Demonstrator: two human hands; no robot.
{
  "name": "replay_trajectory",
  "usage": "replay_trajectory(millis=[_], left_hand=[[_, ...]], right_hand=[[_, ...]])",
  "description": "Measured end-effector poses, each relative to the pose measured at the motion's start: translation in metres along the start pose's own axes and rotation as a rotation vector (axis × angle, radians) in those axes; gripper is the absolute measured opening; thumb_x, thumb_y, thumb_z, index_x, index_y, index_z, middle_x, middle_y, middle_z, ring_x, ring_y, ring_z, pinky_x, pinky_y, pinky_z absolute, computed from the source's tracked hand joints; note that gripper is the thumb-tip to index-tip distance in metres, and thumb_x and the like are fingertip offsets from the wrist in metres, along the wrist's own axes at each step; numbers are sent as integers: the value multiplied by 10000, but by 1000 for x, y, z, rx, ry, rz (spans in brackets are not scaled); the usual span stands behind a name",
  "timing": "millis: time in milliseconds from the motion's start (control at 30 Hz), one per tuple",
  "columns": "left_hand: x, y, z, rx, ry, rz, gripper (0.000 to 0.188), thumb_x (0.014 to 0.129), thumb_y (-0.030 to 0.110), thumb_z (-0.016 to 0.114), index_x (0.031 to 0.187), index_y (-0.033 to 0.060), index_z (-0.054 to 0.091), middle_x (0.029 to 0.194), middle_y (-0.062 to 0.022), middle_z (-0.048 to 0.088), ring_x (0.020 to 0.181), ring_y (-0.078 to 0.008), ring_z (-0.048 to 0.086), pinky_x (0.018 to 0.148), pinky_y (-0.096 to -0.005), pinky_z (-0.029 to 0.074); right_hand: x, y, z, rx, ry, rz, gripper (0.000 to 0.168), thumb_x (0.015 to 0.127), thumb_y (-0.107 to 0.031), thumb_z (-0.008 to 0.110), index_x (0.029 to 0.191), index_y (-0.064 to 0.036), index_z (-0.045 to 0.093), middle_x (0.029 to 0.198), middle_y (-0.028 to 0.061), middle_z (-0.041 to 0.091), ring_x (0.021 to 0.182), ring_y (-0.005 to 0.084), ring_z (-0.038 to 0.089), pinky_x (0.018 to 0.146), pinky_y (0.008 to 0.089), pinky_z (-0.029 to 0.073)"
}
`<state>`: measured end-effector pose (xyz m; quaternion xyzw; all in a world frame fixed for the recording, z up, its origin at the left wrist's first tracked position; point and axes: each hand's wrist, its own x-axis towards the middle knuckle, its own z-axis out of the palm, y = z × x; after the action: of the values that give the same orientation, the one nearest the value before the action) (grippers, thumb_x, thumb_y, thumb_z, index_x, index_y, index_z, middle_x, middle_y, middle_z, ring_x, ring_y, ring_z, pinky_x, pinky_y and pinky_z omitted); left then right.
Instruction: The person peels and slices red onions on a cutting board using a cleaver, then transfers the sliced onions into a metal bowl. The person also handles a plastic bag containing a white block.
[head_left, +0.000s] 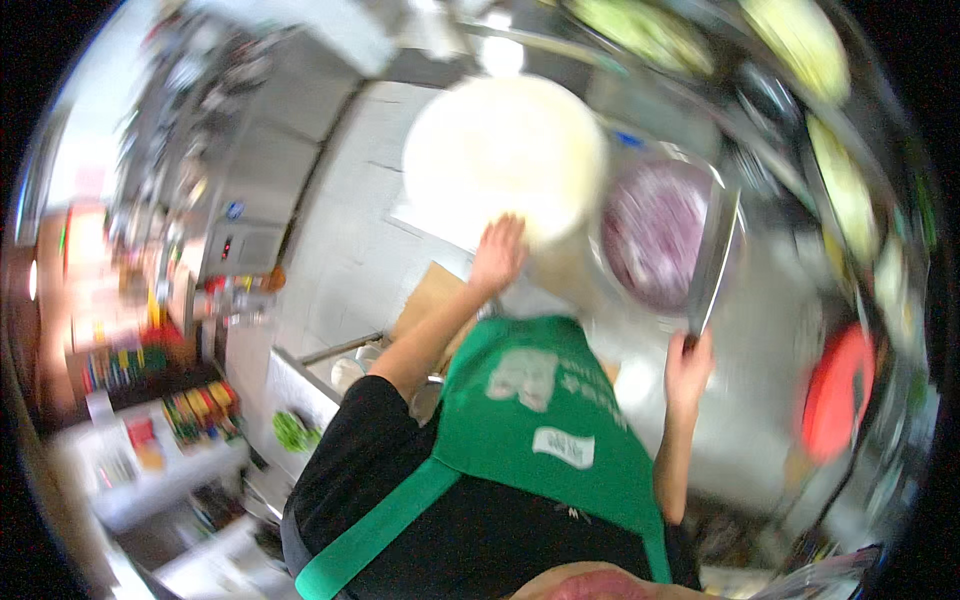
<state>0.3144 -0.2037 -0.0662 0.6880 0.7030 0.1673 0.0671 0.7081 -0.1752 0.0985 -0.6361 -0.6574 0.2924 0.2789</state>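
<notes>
My left hand (501, 253) rests with its fingers on the near edge of a large round, bright white board (502, 157), and holds nothing that I can see. In my right hand (688, 361) is the dark handle of a knife or cleaver (714, 255) with a long, broad blade, pointing away from me. That blade passes over the right rim of a round metal bowl (598, 247). Sliced purple vegetable (656, 232), perhaps red onion or cabbage, fills the bowl. The picture is blurred by motion.
A metal counter (750, 382) lies under the bowl. Brown cardboard (427, 300) lies left of my apron. Trays with pale green vegetables (844, 187) stand along the far right. A red round object (840, 394) is at the right. Green leaves (294, 431) lie on a white surface at lower left.
</notes>
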Motion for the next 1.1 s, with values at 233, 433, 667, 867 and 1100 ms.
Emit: replay_trajectory(millis=[233,433,667,867,1100], left_hand=[[-134,-113,-66,-330,3,-281,282,947,155,624,1214,67,649,1423,-160,556,1189,-372,587,992,-487,487],[-277,-222,-87,-486,319,-867,153,987,149,626,1076,69,721,1289,-152,646,1028,-340,679,874,-417,558],[-382,-392,-169,-356,456,-1111,148,872,20,694,1016,16,727,1197,-157,676,985,-341,688,868,-379,572],[-367,-521,-185,-511,685,-1247,214,834,-54,638,1021,20,708,1110,-161,685,936,-350,684,849,-391,568],[-389,-591,-137,-467,634,-1562,167,905,192,693,952,32,695,900,-193,658,856,-378,650,769,-449,531]], right_hand=[[51,-81,197,-157,-85,-385,447,861,-168,756,1293,-112,660,1096,137,734,894,361,710,797,440,562],[86,-88,296,-401,-93,-344,483,891,-216,745,1341,-104,611,1220,159,698,1035,374,686,872,437,544],[92,-240,394,-334,-69,-687,352,875,-24,659,1226,-4,638,1183,214,586,1136,395,552,1015,486,438],[138,-448,650,-162,-445,-1018,331,830,-6,667,1160,-18,644,1196,165,585,1154,360,550,998,456,445],[194,-683,1027,-333,-828,-1454,381,810,-14,645,1191,-12,635,1236,163,595,1227,352,538,1019,466,444]])
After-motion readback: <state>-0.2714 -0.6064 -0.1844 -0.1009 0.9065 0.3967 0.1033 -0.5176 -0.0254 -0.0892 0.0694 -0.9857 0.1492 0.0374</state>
